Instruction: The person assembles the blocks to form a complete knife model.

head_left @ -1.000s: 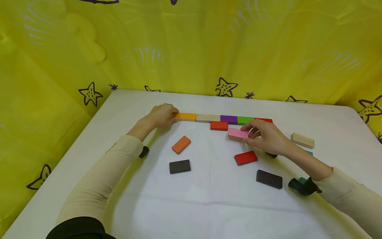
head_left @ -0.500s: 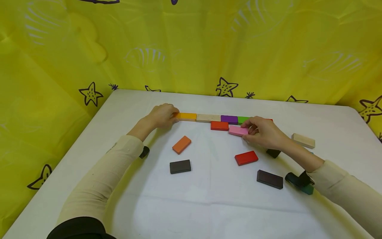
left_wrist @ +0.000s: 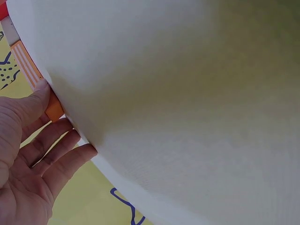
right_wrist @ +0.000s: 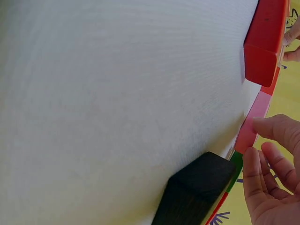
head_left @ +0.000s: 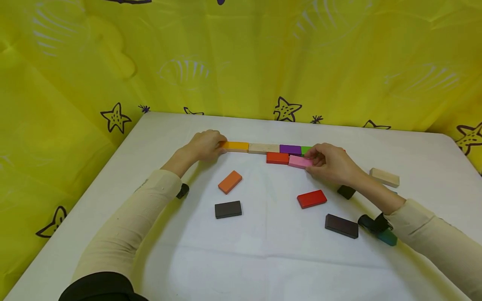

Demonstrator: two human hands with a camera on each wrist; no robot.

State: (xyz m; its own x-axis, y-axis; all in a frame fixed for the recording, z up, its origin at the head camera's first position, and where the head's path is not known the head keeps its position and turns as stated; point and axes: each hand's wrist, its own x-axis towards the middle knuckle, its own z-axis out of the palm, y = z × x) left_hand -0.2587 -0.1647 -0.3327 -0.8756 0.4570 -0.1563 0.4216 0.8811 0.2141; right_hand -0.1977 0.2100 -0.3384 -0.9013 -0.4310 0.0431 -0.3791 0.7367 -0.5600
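Observation:
A row of flat wooden blocks lies at the back of the table. My left hand holds the left end of its yellow-orange block; in the left wrist view the thumb lies on the near side of that block. To its right follow a plain wood block, a purple block and a green block. My right hand pinches a pink block by its right end, close in front of the row. The pink block's left end is right beside a red block.
Loose blocks lie nearer: orange, dark grey, red, dark brown, black, dark green and plain wood. A yellow patterned cloth hangs behind the white table.
My right hand has moved the pink block slightly back, up against the row and beside the red block. The left hand has stayed at the yellow-orange block.

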